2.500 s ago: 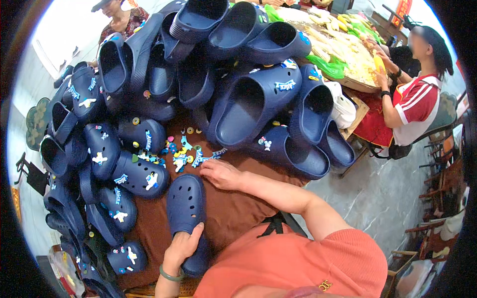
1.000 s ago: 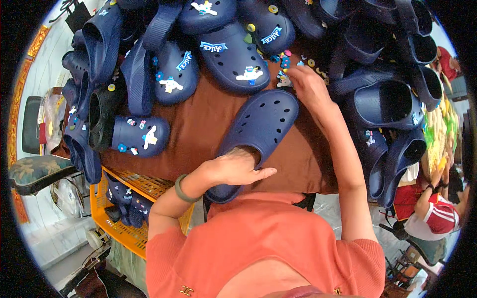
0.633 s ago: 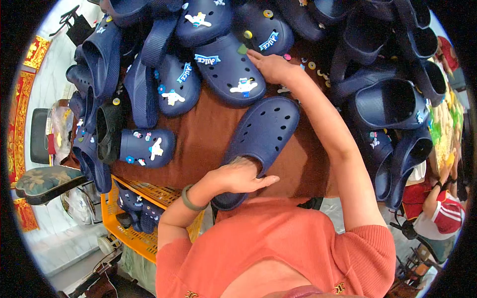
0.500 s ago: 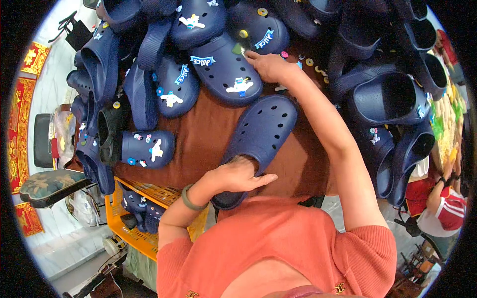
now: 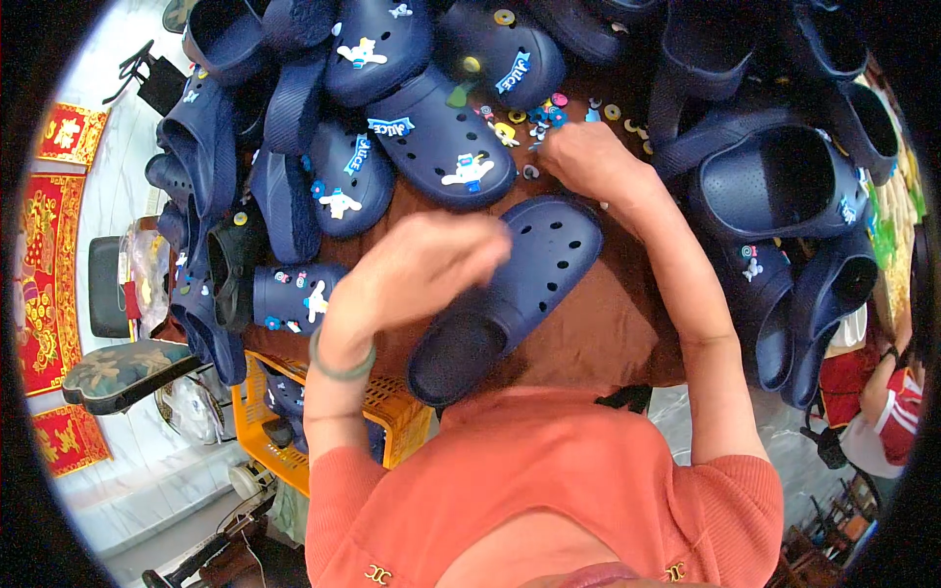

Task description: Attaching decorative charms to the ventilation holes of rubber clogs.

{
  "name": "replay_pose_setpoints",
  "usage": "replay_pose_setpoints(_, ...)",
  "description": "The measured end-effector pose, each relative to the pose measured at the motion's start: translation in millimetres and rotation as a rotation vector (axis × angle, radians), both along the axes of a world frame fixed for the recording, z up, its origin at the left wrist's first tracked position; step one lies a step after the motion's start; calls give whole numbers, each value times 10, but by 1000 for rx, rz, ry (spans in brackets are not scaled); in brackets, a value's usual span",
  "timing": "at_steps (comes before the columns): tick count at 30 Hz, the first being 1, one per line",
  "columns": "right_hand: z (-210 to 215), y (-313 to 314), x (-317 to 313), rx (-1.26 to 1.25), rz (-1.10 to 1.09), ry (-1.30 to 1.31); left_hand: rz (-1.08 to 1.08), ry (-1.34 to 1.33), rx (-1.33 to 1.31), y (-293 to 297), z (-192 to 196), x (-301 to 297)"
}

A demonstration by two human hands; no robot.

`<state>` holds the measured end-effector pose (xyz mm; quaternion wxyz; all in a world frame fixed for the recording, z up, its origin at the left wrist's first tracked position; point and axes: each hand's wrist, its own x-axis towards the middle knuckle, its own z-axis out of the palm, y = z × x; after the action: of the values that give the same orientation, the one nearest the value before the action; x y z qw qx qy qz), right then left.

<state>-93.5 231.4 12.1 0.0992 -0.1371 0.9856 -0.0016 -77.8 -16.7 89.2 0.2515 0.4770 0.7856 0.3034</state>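
A plain navy clog (image 5: 544, 260) with no charms lies on the brown cloth in front of me, its heel toward me. Above its left side hangs my left hand (image 5: 421, 260), out of the clog and smeared by motion, so its fingers cannot be read. My right hand (image 5: 596, 162) is down on the cloth beyond the clog's toe, fingers curled in among small loose shoe charms (image 5: 549, 113). What the fingertips pinch, if anything, is hidden. Just left of them rests a navy clog with charms (image 5: 441, 147), bearing a blue banner and a white figure.
Many navy clogs (image 5: 377, 49) are heaped along the far and left sides, more (image 5: 769, 181) on the right. A yellow crate (image 5: 407, 421) holding clogs stands below the table's left edge, near a camouflage-patterned seat (image 5: 127, 372). Another person's arm (image 5: 882, 382) shows at far right.
My left hand has come out of the plain clog and risen up and left. My right hand has shifted right, from beside the decorated clog to the loose charms, its fingers now curled.
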Motion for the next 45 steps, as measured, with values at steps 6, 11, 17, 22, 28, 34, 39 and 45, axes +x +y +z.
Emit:
replay_pose_setpoints(6,-201,-169,-522,-141,450,600,0,968,-67,498,-850,-590)
replay_pose_setpoints(11,-600,-281,-1014,15,480,672,-51,907,-200,283,-793,-537)
replay_pose_setpoints(17,-653,-668,-1357,-7,166,381,13,898,-119,-19,-837,-444)
replay_pose_setpoints(22,-617,-484,-1195,-168,283,180,55,898,-8,-109,-863,-427)
replay_pose_setpoints(28,37,-470,-591,85,264,-124,116,926,25,-282,-907,-434)
replay_pose_setpoints(34,-508,-423,-1215,-272,372,293,130,976,128,-311,-873,-395)
replay_pose_setpoints(39,-807,-772,-1223,-291,365,261,143,926,81,-428,-828,-387)
replay_pose_setpoints(45,-711,-726,-1063,-526,510,174,139,919,70,-445,-734,-385)
